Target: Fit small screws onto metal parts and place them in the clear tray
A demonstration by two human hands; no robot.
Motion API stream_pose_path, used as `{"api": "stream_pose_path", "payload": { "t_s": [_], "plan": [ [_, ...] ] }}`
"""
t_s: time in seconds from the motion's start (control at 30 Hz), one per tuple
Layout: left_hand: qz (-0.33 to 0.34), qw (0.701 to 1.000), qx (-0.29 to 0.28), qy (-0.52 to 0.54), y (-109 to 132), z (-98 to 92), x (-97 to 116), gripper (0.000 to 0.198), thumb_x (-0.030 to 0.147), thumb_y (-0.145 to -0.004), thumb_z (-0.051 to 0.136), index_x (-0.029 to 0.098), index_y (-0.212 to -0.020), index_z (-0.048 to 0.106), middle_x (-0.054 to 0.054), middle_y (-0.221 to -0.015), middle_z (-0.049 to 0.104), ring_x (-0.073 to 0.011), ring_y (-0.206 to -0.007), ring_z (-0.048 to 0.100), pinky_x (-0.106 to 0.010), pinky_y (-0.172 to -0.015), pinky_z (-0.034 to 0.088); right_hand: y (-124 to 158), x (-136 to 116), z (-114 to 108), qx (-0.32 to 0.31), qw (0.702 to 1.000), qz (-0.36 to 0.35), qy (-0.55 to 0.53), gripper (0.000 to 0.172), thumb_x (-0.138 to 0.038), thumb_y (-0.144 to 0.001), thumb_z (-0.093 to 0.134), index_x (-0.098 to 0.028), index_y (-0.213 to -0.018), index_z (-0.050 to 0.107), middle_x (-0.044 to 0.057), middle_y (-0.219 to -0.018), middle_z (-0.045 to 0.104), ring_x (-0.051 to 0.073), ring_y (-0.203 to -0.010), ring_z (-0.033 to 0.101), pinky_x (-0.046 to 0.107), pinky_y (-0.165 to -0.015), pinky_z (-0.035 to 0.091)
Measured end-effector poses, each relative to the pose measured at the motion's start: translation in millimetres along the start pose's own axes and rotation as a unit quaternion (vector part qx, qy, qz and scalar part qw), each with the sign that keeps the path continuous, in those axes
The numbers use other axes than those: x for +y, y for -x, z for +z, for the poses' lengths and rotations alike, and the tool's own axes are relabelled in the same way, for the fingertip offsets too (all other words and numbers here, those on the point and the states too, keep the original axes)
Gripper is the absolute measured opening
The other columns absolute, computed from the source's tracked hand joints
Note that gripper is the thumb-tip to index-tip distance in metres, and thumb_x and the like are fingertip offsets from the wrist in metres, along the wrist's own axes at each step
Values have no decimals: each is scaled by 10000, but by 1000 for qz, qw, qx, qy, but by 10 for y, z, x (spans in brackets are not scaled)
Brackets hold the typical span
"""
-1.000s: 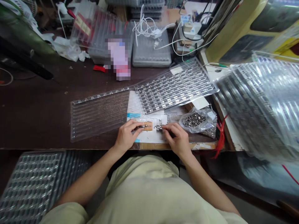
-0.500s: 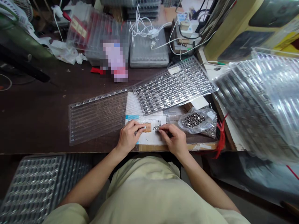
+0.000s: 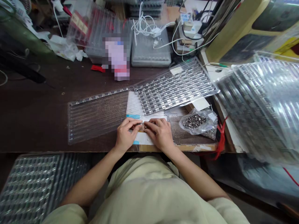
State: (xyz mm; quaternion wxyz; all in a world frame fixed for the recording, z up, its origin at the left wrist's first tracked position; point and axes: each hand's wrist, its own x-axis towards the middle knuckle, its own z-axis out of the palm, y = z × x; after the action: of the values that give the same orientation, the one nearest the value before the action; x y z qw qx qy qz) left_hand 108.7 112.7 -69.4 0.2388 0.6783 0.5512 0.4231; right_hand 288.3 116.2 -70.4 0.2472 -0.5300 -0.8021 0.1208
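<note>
The left hand (image 3: 126, 136) is pinching a small connector (image 3: 139, 124) between thumb and fingers, just above a tan block (image 3: 141, 130). The connector's long axis is running roughly left to right — one end is facing the right hand (image 3: 161, 133), whose thumb and fingers are curling close beside it; whether they are gripping anything, I cannot tell. Beneath, a white sheet (image 3: 146, 139) is lying on the dark table (image 3: 46, 90). Beyond, a filled tray (image 3: 175, 88) is slanting beside a mostly bare tray (image 3: 98, 119). A bag of metal bits (image 3: 194, 121) is resting rightward — stacked trays (image 3: 254, 109) are leaning farther right, and white cables (image 3: 155, 31) are tangling behind.
</note>
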Motion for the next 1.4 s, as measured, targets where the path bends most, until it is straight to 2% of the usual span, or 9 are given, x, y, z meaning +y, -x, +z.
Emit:
{"api": "stream_pose_path", "payload": {
  "t_s": [0.07, 0.17, 0.43, 0.57, 0.67, 1.03, 1.2, 1.3, 1.4],
  "plan": [
    [-2, 1000, 1, 1, 2, 4, 3, 148, 241, -849, 611, 183, -947, 706, -45, -884, 645, -134, -778, 621, -233, -673, 510, 71, 76, -76, -8, 999, -4, 39, 303, -390, -862, 622, -263, -1135, 660, 49, -1052, 651, 211, -949, 492, 342, -768, 334],
    [-8, 1000, -1, 0, -6, 4, 9, 145, 245, -849, 610, 187, -938, 709, -43, -880, 648, -134, -779, 620, -226, -659, 506, 171, 169, -120, -1, 997, -26, 68, 208, -347, -889, 591, -254, -1049, 686, 40, -1000, 661, 193, -914, 500, 333, -783, 329],
    [4, 999, -31, -5, -80, 34, 76, 151, 259, -853, 606, 196, -945, 707, -42, -887, 643, -138, -779, 611, -236, -660, 495, 153, 180, 9, 57, 995, -47, 69, 143, -269, -922, 526, -209, -879, 648, 28, -909, 668, 169, -846, 517, 316, -769, 325],
    [58, 994, -87, -34, -63, 133, 122, 159, 261, -855, 618, 217, -976, 710, -41, -859, 636, -157, -818, 592, -282, -744, 481, 142, 212, -10, 80, 996, -22, 15, 151, -225, -935, 479, -184, -925, 624, 41, -881, 661, 173, -827, 522, 311, -760, 356],
    [75, 991, -95, -52, -37, 203, 109, 164, 261, -857, 617, 217, -983, 712, -43, -850, 634, -167, -838, 579, -299, -770, 471, 153, 234, -27, 91, 996, -10, -12, 178, -200, -938, 461, -178, -1017, 620, 53, -912, 661, 183, -853, 528, 316, -767, 379],
    [55, 992, -103, -51, -41, 252, 44, 137, 235, -839, 640, 217, -948, 722, -43, -829, 649, -171, -812, 579, -309, -746, 473, 152, 232, -24, 81, 996, -5, -38, 225, -173, -942, 439, -188, -1077, 619, 56, -934, 674, 188, -855, 544, 326, -767, 408],
    [40, 994, -99, -27, -11, 221, 114, 141, 225, -832, 649, 229, -949, 727, -35, -810, 656, -164, -790, 595, -296, -728, 477, 150, 201, -69, 88, 994, -5, -60, 194, -180, -945, 443, -195, -990, 631, 46, -908, 686, 177, -833, 568, 314, -763, 415],
    [32, 998, -56, -18, -283, 86, 120, 132, 237, -836, 641, 226, -937, 726, -28, -838, 668, -149, -786, 612, -273, -722, 481, 114, 130, -58, 77, 994, -7, -73, 147, -237, -936, 498, -205, -937, 641, 26, -848, 694, 160, -789, 581, 295, -737, 409],
    [17, 997, 25, -72, -874, -67, -34, 139, 273, -819, 651, 223, -927, 724, -24, -909, 691, -157, -805, 619, -278, -728, 470, 53, 36, 12, 55, 996, -10, -65, 132, -319, -895, 584, -222, -850, 661, 8, -788, 695, 150, -754, 580, 287, -710, 392]
  ]
}}
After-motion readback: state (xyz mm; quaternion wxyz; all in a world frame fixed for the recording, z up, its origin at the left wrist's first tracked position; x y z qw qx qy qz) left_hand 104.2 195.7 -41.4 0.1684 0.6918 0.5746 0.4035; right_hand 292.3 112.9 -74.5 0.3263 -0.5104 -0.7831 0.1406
